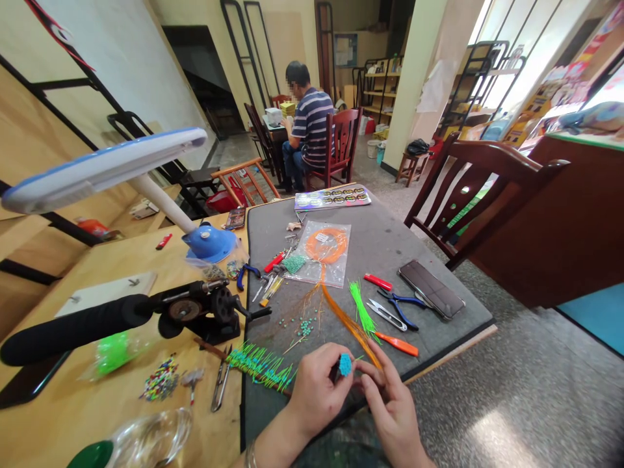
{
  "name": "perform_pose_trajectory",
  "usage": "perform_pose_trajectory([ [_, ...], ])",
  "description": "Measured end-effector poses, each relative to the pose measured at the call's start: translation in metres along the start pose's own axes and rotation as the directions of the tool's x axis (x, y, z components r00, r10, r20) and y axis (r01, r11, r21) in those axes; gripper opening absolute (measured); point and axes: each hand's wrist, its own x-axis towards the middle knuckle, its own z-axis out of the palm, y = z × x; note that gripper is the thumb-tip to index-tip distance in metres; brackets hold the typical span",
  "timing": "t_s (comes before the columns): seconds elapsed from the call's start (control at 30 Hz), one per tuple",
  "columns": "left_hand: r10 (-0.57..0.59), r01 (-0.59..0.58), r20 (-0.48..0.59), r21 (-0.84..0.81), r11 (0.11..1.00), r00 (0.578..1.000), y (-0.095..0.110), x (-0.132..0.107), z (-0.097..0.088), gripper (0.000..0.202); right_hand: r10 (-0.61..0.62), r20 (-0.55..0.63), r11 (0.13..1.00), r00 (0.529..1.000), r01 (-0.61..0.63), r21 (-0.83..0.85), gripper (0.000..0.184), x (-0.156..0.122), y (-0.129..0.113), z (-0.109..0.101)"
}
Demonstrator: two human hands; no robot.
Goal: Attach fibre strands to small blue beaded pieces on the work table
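Observation:
My left hand point(316, 387) is closed around a narrow bundle whose turquoise, grainy end point(345, 364) pokes out past the fingers; its dark side shows beneath. Beside it, my right hand point(394, 406) has its thumb and forefinger drawn together near that bundle, another finger stretched out. A short, thin green strand shows by these fingertips, but what they pinch is unclear. A long orange strand bundle point(344, 317) runs toward the right hand from a clear bag point(338, 276) with an orange coil. Left of my hands lies a row of green and turquoise strands point(260, 366) along a brown stick.
On the grey mat lie bright green strands point(361, 309), snips point(387, 314), blue-handled pliers point(404, 300), an orange-handled tool point(400, 344), a phone point(431, 288) and turquoise beads point(305, 326). A black vise point(205, 312) and lamp point(209, 242) stand left. A person point(312, 123) sits farther back.

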Motion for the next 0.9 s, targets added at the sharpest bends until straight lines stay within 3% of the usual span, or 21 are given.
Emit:
perform_pose_trajectory([
  [0.63,-0.016,0.016,0.006,-0.034,0.999,1.0,0.0023,0.0011,0.0007,0.007,-0.024,-0.008,0.999,1.0,0.024,-0.023,0.044,0.0029,-0.0064,0.003],
  [0.9,-0.031,0.031,0.01,-0.016,0.999,0.999,-0.0001,0.0011,-0.0003,0.005,0.049,0.027,0.999,0.998,-0.049,-0.009,0.048,0.004,0.0009,0.0044],
])
